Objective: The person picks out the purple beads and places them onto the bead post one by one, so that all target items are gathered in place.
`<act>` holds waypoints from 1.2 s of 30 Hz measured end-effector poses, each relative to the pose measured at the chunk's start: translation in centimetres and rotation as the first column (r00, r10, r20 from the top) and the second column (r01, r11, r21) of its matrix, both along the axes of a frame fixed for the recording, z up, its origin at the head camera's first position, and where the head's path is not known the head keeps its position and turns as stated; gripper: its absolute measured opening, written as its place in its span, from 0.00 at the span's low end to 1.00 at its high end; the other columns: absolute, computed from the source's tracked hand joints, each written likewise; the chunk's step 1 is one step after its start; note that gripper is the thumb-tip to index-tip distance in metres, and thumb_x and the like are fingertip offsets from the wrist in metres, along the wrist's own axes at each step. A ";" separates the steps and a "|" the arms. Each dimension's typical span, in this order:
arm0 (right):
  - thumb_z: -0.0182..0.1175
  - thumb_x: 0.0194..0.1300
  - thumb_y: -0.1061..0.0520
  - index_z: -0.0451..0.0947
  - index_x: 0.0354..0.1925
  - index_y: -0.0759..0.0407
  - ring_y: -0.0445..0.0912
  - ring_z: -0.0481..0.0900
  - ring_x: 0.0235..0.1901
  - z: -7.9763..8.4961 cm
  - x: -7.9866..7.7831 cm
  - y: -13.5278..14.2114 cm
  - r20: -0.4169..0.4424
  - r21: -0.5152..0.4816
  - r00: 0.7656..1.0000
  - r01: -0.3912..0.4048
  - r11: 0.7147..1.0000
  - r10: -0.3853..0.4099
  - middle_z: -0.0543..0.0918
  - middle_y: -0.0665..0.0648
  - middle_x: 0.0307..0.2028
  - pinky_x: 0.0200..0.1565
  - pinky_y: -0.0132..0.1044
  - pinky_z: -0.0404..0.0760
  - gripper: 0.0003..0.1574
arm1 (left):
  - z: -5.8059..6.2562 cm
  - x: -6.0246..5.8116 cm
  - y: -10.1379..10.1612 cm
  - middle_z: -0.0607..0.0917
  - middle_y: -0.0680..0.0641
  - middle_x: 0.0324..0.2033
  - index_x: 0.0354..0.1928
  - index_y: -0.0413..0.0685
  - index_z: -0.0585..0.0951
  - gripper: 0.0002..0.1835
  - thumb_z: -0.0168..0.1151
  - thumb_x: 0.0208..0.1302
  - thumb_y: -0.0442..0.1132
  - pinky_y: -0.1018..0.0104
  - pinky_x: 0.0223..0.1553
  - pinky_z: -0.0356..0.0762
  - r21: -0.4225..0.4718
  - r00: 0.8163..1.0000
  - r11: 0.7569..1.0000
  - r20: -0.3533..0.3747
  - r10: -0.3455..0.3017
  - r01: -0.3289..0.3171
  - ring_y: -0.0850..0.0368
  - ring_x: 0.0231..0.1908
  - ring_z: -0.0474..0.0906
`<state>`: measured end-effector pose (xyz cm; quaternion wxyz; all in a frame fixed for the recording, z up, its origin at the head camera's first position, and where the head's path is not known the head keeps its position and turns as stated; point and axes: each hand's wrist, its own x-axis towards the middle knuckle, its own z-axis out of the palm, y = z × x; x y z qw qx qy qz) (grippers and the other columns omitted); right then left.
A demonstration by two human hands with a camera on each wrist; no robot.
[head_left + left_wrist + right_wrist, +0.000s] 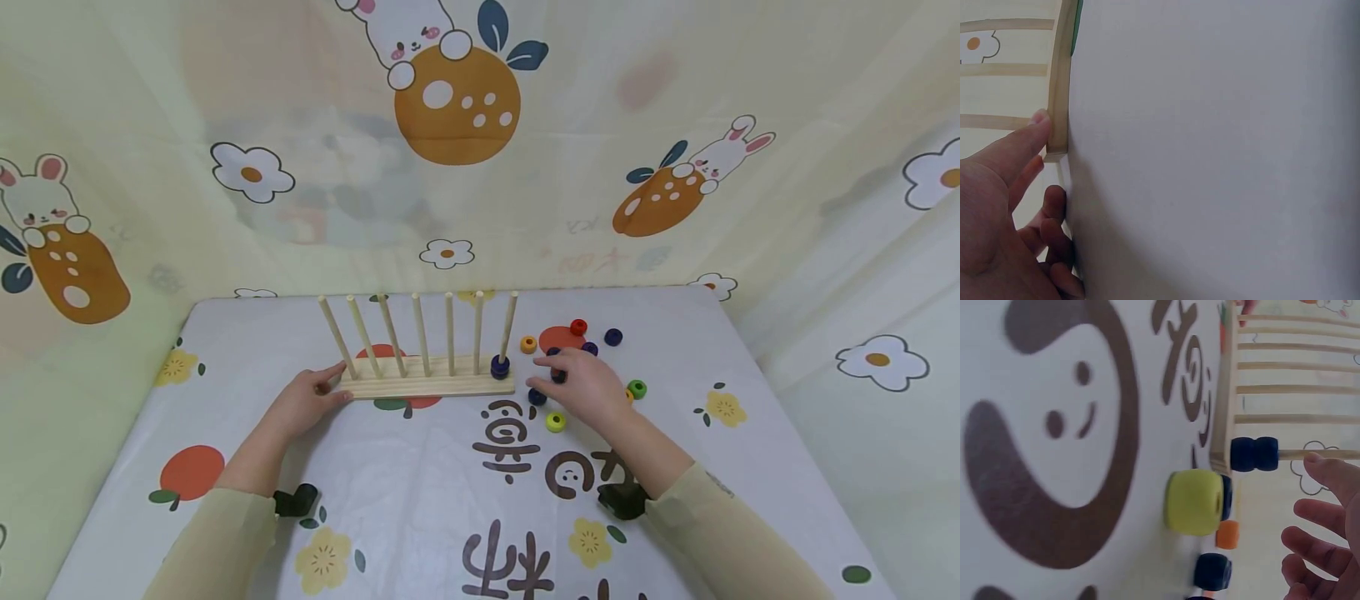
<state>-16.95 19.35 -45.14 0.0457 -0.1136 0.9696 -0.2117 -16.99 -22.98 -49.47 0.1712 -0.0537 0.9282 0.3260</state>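
A wooden peg rack (427, 386) with a row of upright pegs stands on the table. Two dark blue beads (1254, 454) are stacked at the foot of its rightmost peg. My left hand (303, 404) holds the left end of the base, thumb at the near side and index finger toward the far side. To the right of the rack, my right hand (588, 387) hovers over loose beads with its fingers parted and relaxed. Between them the right wrist view shows no bead. A yellow-green bead (555, 422) and a dark blue bead (537, 397) lie just below that hand.
Beyond the right hand lie a red bead (578, 327), an orange bead (528, 344) and a dark blue bead (613, 337). A green bead (637, 389) sits to its right, beside a partly hidden orange bead (629, 397). A printed curtain (337, 225) rises behind the table.
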 end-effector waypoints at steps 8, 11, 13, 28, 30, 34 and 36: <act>0.67 0.61 0.37 0.83 0.57 0.49 0.51 0.79 0.45 -1.3 0.6 1.2 0.050 0.052 0.999 0.017 0.999 -0.019 0.83 0.54 0.44 0.49 0.50 0.76 0.30 | 0.1 -0.2 0.7 0.72 0.37 0.47 0.75 0.54 0.63 0.37 0.65 0.67 0.50 0.50 0.46 0.69 0.020 1.000 1.000 0.000 -0.013 0.013 0.43 0.46 0.68; 0.67 0.61 0.38 0.83 0.57 0.50 0.53 0.79 0.48 -1.5 0.7 1.3 0.062 0.068 0.998 0.003 0.998 -0.007 0.84 0.55 0.44 0.50 0.51 0.76 0.30 | 0.2 -0.1 0.7 0.72 0.37 0.46 0.75 0.53 0.63 0.37 0.65 0.67 0.49 0.51 0.46 0.69 0.010 1.000 1.000 -0.004 -0.008 0.008 0.44 0.46 0.68; 0.67 0.61 0.37 0.83 0.57 0.50 0.54 0.79 0.49 -1.7 0.7 1.3 0.075 0.086 0.997 0.006 0.996 -0.012 0.84 0.55 0.45 0.52 0.52 0.76 0.31 | 0.2 -0.1 0.7 0.72 0.37 0.46 0.75 0.53 0.63 0.37 0.65 0.67 0.49 0.51 0.45 0.69 0.009 1.000 1.000 -0.004 -0.007 0.008 0.43 0.45 0.68; 0.68 0.61 0.38 0.81 0.59 0.51 0.47 0.73 0.37 -3.1 0.7 1.4 0.136 0.118 0.989 0.041 0.992 -0.057 0.80 0.50 0.37 0.40 0.42 0.74 0.32 | -0.3 -0.3 0.6 0.72 0.37 0.48 0.75 0.55 0.63 0.37 0.65 0.67 0.50 0.50 0.47 0.70 0.012 1.000 1.000 0.000 -0.010 0.010 0.44 0.46 0.68; 0.68 0.61 0.38 0.81 0.59 0.51 0.47 0.74 0.38 -3.2 0.7 1.3 0.142 0.117 0.988 0.044 0.992 -0.060 0.80 0.51 0.38 0.41 0.43 0.75 0.32 | -0.3 -0.3 0.5 0.72 0.37 0.48 0.75 0.55 0.63 0.37 0.65 0.67 0.50 0.49 0.47 0.70 0.011 1.000 1.000 -0.001 -0.008 0.008 0.43 0.46 0.68; 0.68 0.61 0.39 0.81 0.59 0.52 0.48 0.75 0.40 -3.4 0.6 0.9 0.155 0.109 0.986 0.047 0.993 -0.063 0.81 0.52 0.41 0.46 0.46 0.77 0.32 | -0.4 -0.2 0.1 0.72 0.37 0.49 0.75 0.55 0.63 0.37 0.65 0.67 0.51 0.49 0.47 0.70 -0.004 1.000 1.000 -0.008 -0.004 0.004 0.43 0.46 0.68; 0.68 0.61 0.39 0.81 0.59 0.51 0.48 0.76 0.41 -3.4 0.6 0.7 0.161 0.104 0.985 0.050 0.993 -0.066 0.81 0.52 0.42 0.47 0.47 0.77 0.31 | -0.5 -0.2 -0.1 0.73 0.37 0.48 0.75 0.54 0.64 0.37 0.65 0.66 0.51 0.49 0.47 0.70 -0.005 1.000 1.000 -0.012 -0.006 0.006 0.43 0.46 0.68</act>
